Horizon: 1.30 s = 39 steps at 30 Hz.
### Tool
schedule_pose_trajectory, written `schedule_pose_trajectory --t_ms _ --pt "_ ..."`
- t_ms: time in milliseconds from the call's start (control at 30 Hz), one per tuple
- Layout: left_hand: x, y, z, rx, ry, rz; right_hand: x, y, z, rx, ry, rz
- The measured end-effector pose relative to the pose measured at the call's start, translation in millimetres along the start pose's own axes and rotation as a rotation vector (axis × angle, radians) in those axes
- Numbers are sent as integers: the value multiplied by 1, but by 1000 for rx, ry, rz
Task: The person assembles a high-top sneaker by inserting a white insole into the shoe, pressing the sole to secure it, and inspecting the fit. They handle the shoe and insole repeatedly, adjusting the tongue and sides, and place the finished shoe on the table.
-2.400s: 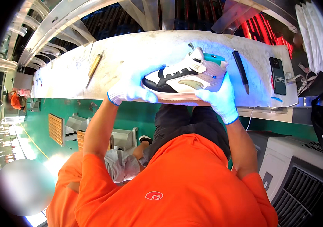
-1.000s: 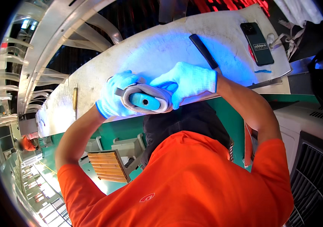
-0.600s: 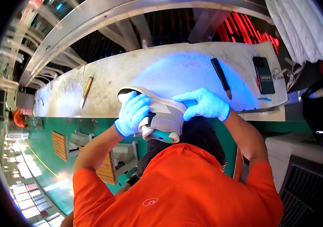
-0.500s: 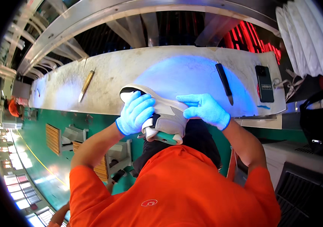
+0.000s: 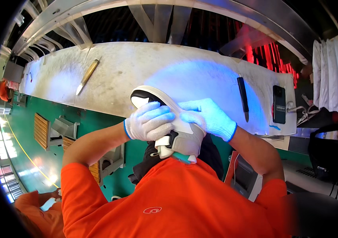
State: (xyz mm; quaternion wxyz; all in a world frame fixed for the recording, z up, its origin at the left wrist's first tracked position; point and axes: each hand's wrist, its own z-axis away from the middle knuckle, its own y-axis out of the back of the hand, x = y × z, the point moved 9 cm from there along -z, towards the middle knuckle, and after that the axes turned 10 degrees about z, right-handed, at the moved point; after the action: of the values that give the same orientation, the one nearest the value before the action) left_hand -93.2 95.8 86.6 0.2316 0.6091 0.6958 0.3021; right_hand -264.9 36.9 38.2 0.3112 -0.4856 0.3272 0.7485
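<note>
A white and light-grey shoe [image 5: 186, 142] with black patches is held over the near edge of the worktable, sole edge toward the far right. A teal-green block [image 5: 182, 158] shows at its opening, close to my orange shirt. My left hand [image 5: 151, 121], in a white knit glove, wraps its fingers across the shoe's left side. My right hand [image 5: 210, 117], gloved and lit blue, has thumb and forefinger closed on the sole edge near the middle. The shoe's far underside is mostly hidden.
On the pale worktable [image 5: 117, 75] lie a wooden-handled knife [image 5: 87, 76] at left, a black-handled knife [image 5: 243, 99] at right and a phone [image 5: 279, 104]. A metal frame [image 5: 109, 8] spans the back. Wooden-slatted stands [image 5: 42, 131] stand left; another person's orange sleeve [image 5: 32, 206] shows lower left.
The right fingers have moved from the sole's outer edge to close around it nearer my left hand. The shoe has turned slightly. More of the other person shows; my view has shifted.
</note>
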Motion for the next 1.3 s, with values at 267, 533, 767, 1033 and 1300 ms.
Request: schedule_pose_trajectory --t_ms 267,533,767,1033,1300 --pt "-5 8 -4 159 -6 17 -32 -4 -42 -116 -52 334" --pt "-10 5 -5 160 29 57 -49 -18 -84 -92 -14 191" --pt "-8 6 2 210 24 119 -60 -41 -121 -118 -54 100" --pt "-12 11 -4 184 8 125 -67 -72 -168 -321 -74 280" --pt "-9 25 -14 135 145 84 3 71 35 251 306 -276"
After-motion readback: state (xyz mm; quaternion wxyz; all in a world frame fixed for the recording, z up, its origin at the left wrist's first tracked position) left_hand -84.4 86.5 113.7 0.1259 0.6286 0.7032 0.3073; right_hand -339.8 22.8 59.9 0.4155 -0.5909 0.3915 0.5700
